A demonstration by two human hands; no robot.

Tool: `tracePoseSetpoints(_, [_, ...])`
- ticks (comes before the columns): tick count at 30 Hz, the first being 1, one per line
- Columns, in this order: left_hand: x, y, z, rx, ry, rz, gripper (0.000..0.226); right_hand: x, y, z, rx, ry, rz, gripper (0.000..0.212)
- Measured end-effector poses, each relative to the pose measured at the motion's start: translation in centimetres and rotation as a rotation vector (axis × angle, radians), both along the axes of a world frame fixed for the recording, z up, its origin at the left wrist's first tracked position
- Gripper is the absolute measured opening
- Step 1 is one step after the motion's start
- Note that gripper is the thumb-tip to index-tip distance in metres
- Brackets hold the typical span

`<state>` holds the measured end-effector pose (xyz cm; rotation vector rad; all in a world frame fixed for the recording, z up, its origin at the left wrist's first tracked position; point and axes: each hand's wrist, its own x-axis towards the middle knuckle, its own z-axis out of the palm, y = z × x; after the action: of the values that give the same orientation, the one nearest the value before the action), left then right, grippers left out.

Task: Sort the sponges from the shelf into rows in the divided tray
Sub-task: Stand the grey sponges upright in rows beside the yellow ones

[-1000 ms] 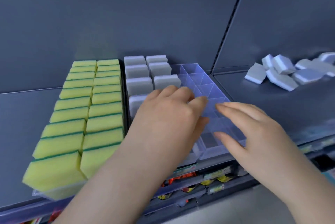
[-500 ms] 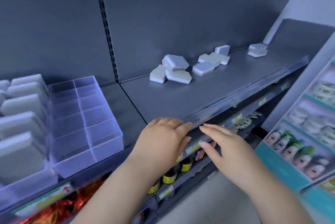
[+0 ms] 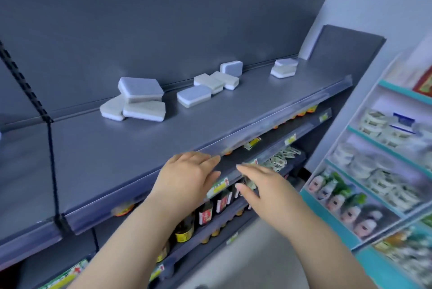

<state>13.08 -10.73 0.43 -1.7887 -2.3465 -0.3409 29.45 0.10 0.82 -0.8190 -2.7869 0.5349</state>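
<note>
Several grey-and-white sponges lie loose on the dark grey shelf (image 3: 117,148): a pile of three (image 3: 138,99) at the left, a group (image 3: 210,85) in the middle, and a stacked pair (image 3: 284,68) at the far right. My left hand (image 3: 184,177) hovers at the shelf's front edge, fingers straight and empty. Just right of it, in front of the lower shelves, my right hand (image 3: 264,191) has relaxed fingers that hold nothing. The divided tray is out of view.
Below the shelf edge stand dark bottles (image 3: 205,214) and small packets (image 3: 280,157) on lower shelves with price tags. At the right a rack (image 3: 374,172) holds packaged goods. A black upright strip (image 3: 50,148) divides the shelf bays at the left.
My view has swung right, away from the divided tray and yellow sponges, which have left the frame. Both hands moved off the tray to the shelf's front edge near the loose sponges.
</note>
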Motion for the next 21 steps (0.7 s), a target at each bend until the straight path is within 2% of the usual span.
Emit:
tracePoseSetpoints(6, [-4.6,10.5,0.6,0.035,0.038,0.028,0.045,-5.0,10.2,3.0,0.127,0.026,0.026,0.043])
tracePoseSetpoints(9, [-6.9,15.3,0.9,0.047,0.010,0.039,0.036,-7.0,15.1,4.2,0.126,-0.006,0.000,0.042])
tracePoseSetpoints(11, [-8.2,18.4,1.2,-0.003,-0.023,0.054,0.040,-7.8,18.4,4.5,0.118,-0.011,-0.007,0.042])
tracePoseSetpoints(16, [-11.5,25.0,1.9,-0.089,0.090,0.123,0.046,-9.4,25.6,3.6,0.070,0.021,-0.030,0.042])
tracePoseSetpoints(21, [-14.1,30.0,1.5,-0.179,0.189,0.228,0.045,-13.5,30.7,2.6,0.025,0.018,0.059,0.041])
